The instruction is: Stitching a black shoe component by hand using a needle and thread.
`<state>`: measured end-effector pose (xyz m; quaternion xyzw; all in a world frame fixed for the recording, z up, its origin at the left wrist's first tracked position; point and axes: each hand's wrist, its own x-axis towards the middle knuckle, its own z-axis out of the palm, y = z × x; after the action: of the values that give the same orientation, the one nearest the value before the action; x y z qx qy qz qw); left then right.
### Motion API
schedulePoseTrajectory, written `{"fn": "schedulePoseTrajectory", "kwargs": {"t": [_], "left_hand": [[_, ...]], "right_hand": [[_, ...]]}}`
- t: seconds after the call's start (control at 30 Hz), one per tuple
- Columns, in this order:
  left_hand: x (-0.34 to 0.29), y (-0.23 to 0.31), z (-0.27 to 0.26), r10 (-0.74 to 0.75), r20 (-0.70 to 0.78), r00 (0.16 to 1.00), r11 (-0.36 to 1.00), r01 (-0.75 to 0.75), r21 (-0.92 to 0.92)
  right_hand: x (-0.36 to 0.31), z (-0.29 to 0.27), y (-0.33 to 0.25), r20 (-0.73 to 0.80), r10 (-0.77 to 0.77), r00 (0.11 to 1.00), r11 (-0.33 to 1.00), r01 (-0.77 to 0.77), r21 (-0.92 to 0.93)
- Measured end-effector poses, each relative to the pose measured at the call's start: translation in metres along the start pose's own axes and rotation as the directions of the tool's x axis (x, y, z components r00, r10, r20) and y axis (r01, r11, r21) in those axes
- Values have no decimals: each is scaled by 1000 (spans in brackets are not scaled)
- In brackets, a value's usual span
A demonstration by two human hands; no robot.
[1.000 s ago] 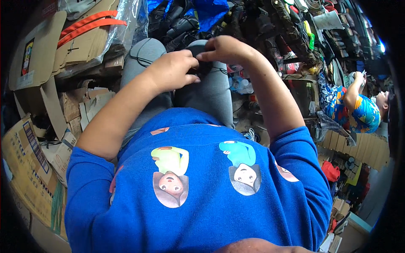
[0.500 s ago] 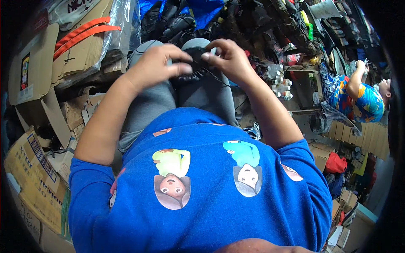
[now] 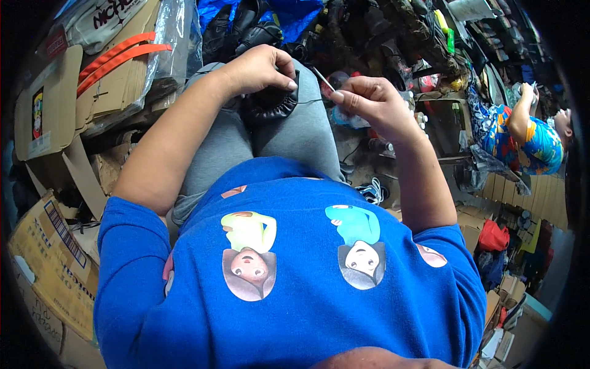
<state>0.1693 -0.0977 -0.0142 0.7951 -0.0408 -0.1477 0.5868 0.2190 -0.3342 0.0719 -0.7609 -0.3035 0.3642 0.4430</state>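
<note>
Pinching a thin needle or awl (image 3: 322, 79) between thumb and fingertips, the right hand (image 3: 369, 101) is closed tight on it, tool tip angled up and left, a dark thread (image 3: 310, 101) running from it back to the workpiece. Left hand (image 3: 258, 67) is curled shut over a black padded leather piece (image 3: 270, 106), looks like a shoe collar, which rests on the grey-trousered knees (image 3: 289, 132). Risks, as a judgement: thread looks taut, so a hard pull may snap it or tear the stitch hole; the point sits close to the left fingers, so a slip could prick them; the piece is only pressed on the lap and could slide off between the legs. Counts: two hands, one needle, one thread, one black piece in hand. Further out: flattened cardboard boxes (image 3: 55, 246) on the person's left, two orange straps (image 3: 117, 56) under clear plastic, a pile of dark footwear (image 3: 246, 31) ahead, number cannot be told. One other person in a patterned blue shirt (image 3: 522, 132) at the far right, well apart.
</note>
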Motion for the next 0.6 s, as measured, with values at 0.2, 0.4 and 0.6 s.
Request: {"fn": "schedulePoseTrajectory", "kwargs": {"t": [0.2,0.4,0.6], "left_hand": [[-2,6,-12,-94,158,983,984,116,-136],[-4,11,-14,-43,181,983,995,58,-80],[-6,8,-14,-51,175,983,995,64,-71]], "right_hand": [[11,13,24,-34,-110,993,975,102,-196],[26,19,23,-12,-166,986,872,141,-468],[28,19,11,16,-117,993,841,108,-530]]}}
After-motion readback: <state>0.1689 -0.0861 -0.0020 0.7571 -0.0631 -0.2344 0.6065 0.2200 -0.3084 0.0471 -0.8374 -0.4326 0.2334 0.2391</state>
